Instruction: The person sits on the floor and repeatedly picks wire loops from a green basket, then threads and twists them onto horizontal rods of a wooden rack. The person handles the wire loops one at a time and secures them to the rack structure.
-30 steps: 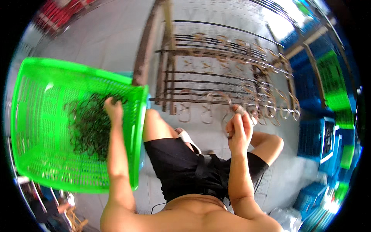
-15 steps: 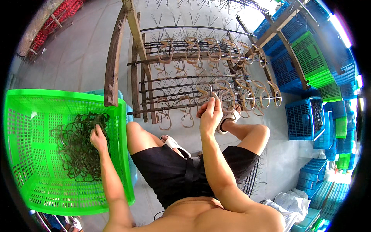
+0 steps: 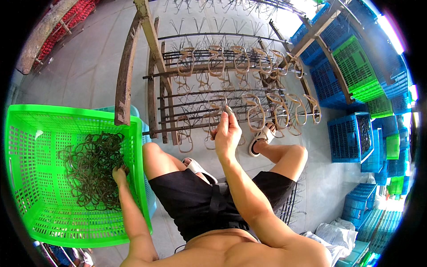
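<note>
My left hand [image 3: 119, 174] is inside the green basket [image 3: 80, 112], at the right edge of a tangled pile of dark eyeglass frames [image 3: 91, 167]. Its fingers are curled, and what they hold is hidden. In front of me, my right hand [image 3: 228, 133] is pinched at the lower front bar of a rack, on what looks like a brown eyeglass frame [image 3: 216, 100] partly covered by the fingers. To its right, several brown frames [image 3: 254, 113] hang on the same bar, and another row [image 3: 216, 61] hangs on the bar above.
The rack has wooden posts [image 3: 126, 80] and metal bars with upright wire prongs [image 3: 218, 26]. Blue and green crates [image 3: 351, 138] are stacked along the right, one holding dark items. White bags [image 3: 333, 233] lie at lower right. Red items [image 3: 66, 26] stand at upper left.
My right hand has moved left along the lower bar, with the brown frame beside it. My left hand has shifted down and toward me along the pile's right edge.
</note>
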Motion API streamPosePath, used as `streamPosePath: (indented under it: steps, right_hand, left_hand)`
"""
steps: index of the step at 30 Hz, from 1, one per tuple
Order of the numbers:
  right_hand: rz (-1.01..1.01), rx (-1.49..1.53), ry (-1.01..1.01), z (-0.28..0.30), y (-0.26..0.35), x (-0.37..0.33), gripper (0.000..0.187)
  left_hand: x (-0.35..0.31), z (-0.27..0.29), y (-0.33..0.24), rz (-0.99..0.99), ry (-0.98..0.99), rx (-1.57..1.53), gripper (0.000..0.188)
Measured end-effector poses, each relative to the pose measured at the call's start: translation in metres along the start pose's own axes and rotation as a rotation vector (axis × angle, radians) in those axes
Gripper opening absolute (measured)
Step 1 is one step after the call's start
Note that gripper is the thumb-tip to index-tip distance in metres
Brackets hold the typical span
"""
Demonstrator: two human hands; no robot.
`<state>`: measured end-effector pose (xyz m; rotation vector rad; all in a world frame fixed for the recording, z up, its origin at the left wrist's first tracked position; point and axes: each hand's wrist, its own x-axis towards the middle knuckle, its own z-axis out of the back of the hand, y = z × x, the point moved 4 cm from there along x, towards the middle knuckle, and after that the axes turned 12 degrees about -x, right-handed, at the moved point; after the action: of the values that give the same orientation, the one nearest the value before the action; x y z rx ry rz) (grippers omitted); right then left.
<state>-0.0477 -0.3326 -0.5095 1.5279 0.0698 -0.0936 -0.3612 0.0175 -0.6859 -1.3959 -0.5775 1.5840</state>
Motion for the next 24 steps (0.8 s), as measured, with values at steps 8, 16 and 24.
streamPosePath:
  steps: [8,16,24]
  right_hand:
    - [0.014,-0.074,0.013,0.015,-0.007,0.006,0.028]
    - [0.027,-0.096,-0.029,0.008,-0.002,0.003,0.024]
    - [0.014,-0.048,0.070,0.022,-0.010,0.011,0.020]
  left_hand:
    - [-0.048,-0.012,-0.030,-0.191,-0.069,-0.166,0.034]
    - [-0.079,-0.024,-0.064,-0.394,0.053,-0.377,0.031]
    - [-0.174,-0.034,-0.106,-0.486,0.306,-0.615,0.021]
